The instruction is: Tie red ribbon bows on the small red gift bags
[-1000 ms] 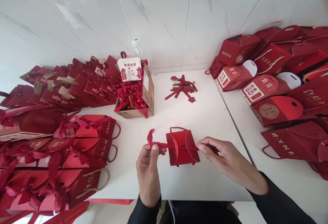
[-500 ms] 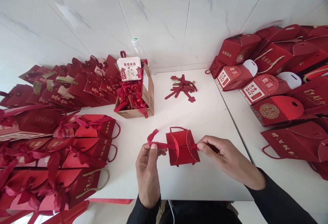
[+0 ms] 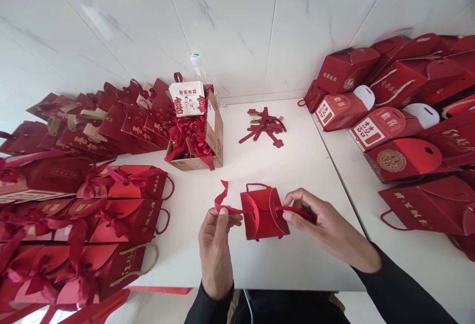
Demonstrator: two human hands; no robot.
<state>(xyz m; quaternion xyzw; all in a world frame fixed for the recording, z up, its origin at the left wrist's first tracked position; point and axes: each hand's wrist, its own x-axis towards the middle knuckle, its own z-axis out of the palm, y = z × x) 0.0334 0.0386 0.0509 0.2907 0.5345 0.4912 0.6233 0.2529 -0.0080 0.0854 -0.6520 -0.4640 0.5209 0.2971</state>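
A small red gift box [image 3: 264, 215] with rounded, slotted flaps and a cord handle sits on the white table in front of me. A red ribbon [image 3: 233, 210] runs through the slots of its flaps. To the box's left, my left hand [image 3: 217, 245] pinches the ribbon between thumb and fingers, its loose end curling upward. At the right side, my right hand [image 3: 319, 225] has the ribbon's other end within it; thumb and forefinger stand somewhat apart, with the ribbon passing between them toward the palm.
Beyond the gift box stands a cardboard box [image 3: 217, 141] full of red ribbon bows, with a printed card on top. Red strips [image 3: 264, 127] lie in a pile near the wall. Ribbon-tied boxes [image 3: 126, 220] crowd the left; more red boxes [image 3: 401, 161] line the right.
The thumb and forefinger of my right hand have parted, and more ribbon shows between them. The ribbon's left end now stands up more. The gift box has not moved.
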